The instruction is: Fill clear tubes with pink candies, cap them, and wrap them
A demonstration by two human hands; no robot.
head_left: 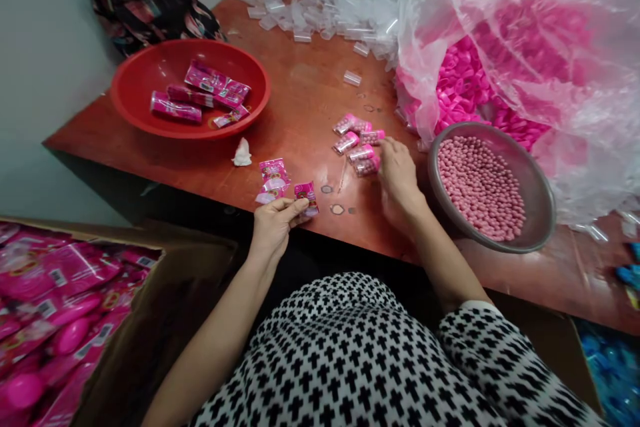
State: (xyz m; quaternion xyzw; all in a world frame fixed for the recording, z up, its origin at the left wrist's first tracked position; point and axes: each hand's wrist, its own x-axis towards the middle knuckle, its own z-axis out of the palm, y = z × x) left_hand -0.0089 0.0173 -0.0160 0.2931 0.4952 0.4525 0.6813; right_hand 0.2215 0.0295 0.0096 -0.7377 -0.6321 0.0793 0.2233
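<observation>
My left hand pinches a small pink printed packet between thumb and fingers at the table's front edge. Two similar flat packets lie just beyond it. Curled downward, the fingers of my right hand touch the pink-capped ends of a cluster of small clear tubes filled with pink beads. The right fingertips are partly hidden, and I cannot make out what is between them. Close by on the right stands a grey bowl of round pink beads.
A red bowl holds several pink packages; a patterned bag sits behind it. Crumpled white tissue lies nearby. Loose clear tubes cover the back. A plastic bag contains pink pieces. A carton of pink packages stands lower left.
</observation>
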